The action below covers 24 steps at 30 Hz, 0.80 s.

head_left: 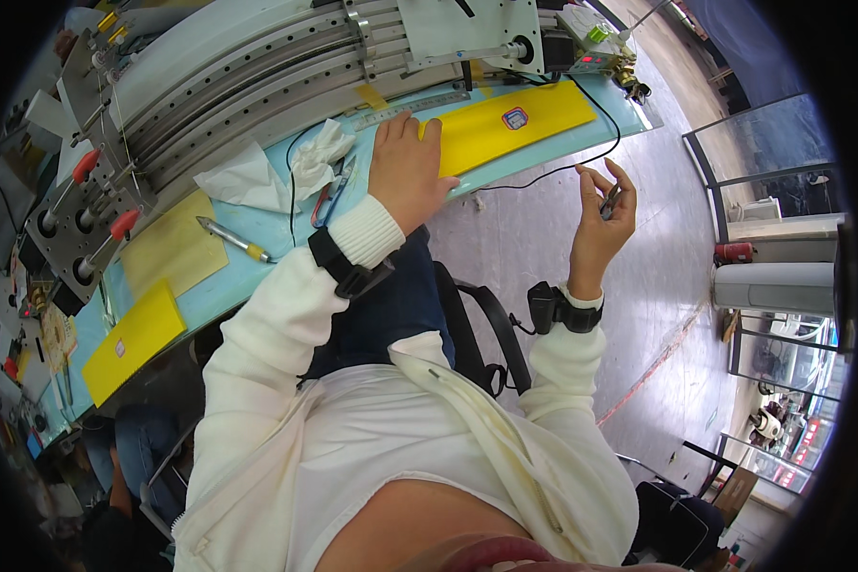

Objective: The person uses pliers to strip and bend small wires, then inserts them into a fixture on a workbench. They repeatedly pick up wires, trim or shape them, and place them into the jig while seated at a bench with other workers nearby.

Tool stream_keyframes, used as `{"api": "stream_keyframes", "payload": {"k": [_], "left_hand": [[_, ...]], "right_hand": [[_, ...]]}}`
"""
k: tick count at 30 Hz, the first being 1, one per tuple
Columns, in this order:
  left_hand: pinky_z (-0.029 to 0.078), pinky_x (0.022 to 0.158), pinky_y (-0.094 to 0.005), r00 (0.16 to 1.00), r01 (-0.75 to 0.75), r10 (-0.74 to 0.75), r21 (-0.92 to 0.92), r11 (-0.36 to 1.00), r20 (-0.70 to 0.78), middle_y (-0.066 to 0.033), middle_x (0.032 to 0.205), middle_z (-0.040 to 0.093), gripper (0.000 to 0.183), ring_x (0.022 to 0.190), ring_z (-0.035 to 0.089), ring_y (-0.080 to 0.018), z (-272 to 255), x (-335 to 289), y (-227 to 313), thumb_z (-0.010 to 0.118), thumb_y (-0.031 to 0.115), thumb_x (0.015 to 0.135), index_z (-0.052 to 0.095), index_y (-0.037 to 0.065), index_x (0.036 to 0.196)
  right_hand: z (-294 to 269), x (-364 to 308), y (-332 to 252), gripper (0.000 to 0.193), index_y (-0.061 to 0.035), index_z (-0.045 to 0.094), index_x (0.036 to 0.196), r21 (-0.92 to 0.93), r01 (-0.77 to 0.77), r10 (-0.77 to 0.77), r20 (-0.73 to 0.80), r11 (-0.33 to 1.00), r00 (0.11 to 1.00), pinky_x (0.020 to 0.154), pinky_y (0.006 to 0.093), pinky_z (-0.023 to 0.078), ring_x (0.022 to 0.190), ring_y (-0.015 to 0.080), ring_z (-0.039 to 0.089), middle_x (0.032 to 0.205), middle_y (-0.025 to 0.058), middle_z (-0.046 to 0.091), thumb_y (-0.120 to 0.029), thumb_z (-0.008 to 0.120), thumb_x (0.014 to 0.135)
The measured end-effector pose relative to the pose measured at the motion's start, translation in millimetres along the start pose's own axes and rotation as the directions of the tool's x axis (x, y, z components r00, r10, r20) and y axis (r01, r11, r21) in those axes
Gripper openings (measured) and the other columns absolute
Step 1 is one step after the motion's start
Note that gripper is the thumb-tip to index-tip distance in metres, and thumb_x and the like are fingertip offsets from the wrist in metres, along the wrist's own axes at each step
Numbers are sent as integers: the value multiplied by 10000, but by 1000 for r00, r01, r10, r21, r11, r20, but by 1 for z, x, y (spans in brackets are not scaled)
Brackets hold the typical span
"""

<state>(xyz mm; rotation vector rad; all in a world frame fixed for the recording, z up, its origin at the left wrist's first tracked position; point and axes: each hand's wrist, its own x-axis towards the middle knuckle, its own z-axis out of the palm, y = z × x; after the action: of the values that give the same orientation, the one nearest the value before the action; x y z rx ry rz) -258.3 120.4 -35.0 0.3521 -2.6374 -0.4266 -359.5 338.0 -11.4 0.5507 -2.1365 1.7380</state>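
My left hand (407,173) lies palm down at the left end of a long yellow strip (553,112), its fingers spread apart and its thumb by the strip's near edge. Near the strip's middle sits a small label (515,118) with a dark red border. Off the table's near edge, my right hand (603,224) is raised with its fingers curled round a small dark metallic tool (611,200). Most of that tool is hidden by the fingers, so its kind cannot be made out.
Crumpled white tissues (322,157), a pen-like tool (234,238) and a second yellow strip (135,341) lie leftward on the blue-green table. A steel ruler (410,110) lies before the long rail machine (257,86). A black cable (582,162) loops over the table's edge.
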Motion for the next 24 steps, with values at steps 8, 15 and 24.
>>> {"api": "stream_keyframes", "payload": {"k": [8,15,24], "left_hand": [[471,952,-441,995,94,-70,-454,886,71,-264,1167,502,842,1070,534,-430,-24,-18,9,803,262,616,447,-30,1320],[437,980,-477,944,-282,164,-442,851,-286,-267,1251,499,753,1125,520,-443,-74,-74,-6,783,285,638,507,-2,1276],[420,1040,-433,832,-293,-37,-494,818,-554,-217,1333,498,769,1225,507,-385,-181,-153,-41,783,211,634,507,27,1327]], "right_hand": [[-9,-1,11,253,-18,605,1173,-12,100,-101,-181,995,978,792,229,467,890,112,647,988,110,735,-80,677,939],[-19,-5,9,266,30,616,1171,8,225,-214,-268,974,939,877,295,504,951,184,665,1038,145,720,-108,676,951],[7,10,-18,284,73,620,1164,35,212,-202,-184,977,962,927,322,518,973,214,670,1079,161,705,-101,684,949]]}}
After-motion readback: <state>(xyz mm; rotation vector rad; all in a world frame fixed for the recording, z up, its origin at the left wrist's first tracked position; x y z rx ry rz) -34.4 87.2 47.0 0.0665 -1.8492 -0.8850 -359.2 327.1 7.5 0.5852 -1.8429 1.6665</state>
